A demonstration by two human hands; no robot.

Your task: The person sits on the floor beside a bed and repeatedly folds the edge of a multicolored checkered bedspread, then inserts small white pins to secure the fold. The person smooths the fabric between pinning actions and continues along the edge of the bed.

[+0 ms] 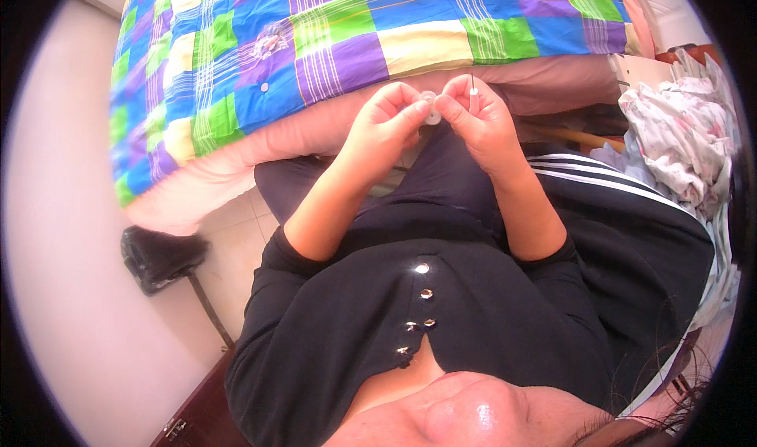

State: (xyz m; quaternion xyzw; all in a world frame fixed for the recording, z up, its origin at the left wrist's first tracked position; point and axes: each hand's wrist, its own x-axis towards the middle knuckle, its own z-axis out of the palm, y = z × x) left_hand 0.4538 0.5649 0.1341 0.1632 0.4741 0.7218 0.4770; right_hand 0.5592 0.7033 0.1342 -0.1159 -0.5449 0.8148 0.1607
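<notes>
My left hand (386, 125) is closed in a pinch on a small whitish round piece, perhaps a button or disc (432, 117). Its exact kind is too small to tell. My right hand (482, 124) meets it from the other side, thumb and fingertips pinched at the same piece. A slim pale-handled tool with a thin dark needle-like tip (474, 94) stands up out of the right hand's fingers, tip pointing away from me. Both hands are held over my lap, close to the bed's near edge.
A bed with a checked blue, green and purple cover (339, 21) lies ahead. On it are a small crumpled clear packet (270, 42) and a tiny white round piece (265, 87). Crumpled clothes (678, 132) are heaped at right; a black padded object (162, 258) stands at left.
</notes>
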